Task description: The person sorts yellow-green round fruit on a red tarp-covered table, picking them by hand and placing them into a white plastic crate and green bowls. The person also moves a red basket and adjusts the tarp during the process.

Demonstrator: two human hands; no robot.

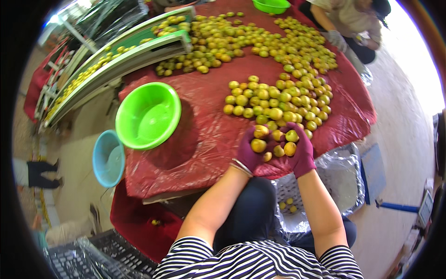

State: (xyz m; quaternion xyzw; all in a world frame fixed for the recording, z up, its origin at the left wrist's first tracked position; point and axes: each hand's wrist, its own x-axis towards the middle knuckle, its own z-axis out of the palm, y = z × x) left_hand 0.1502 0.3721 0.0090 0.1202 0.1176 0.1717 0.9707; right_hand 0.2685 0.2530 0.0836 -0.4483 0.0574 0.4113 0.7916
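Observation:
Both my hands wear purple gloves and are held close together at the near edge of a table covered in red sheeting [216, 139]. In my left hand [249, 150] are two yellow fruits [258, 145], one brown-marked. My right hand [303, 151] has two more against its fingers, a greenish fruit [291, 136] and a yellow fruit [290, 149]. Between the hands, other fruits [278, 151] show; whether they are held or resting cannot be told. Just beyond my fingertips lies a pile of round yellow-green fruits [275, 114].
A green plastic basin [148, 118] sits left on the table, beside a lower blue basin [104, 160]. Fruits ride a conveyor [115, 62]. Below my right arm stands a plastic-lined crate [334, 185] holding several fruits. Across the table is a person with a gloved hand [337, 40].

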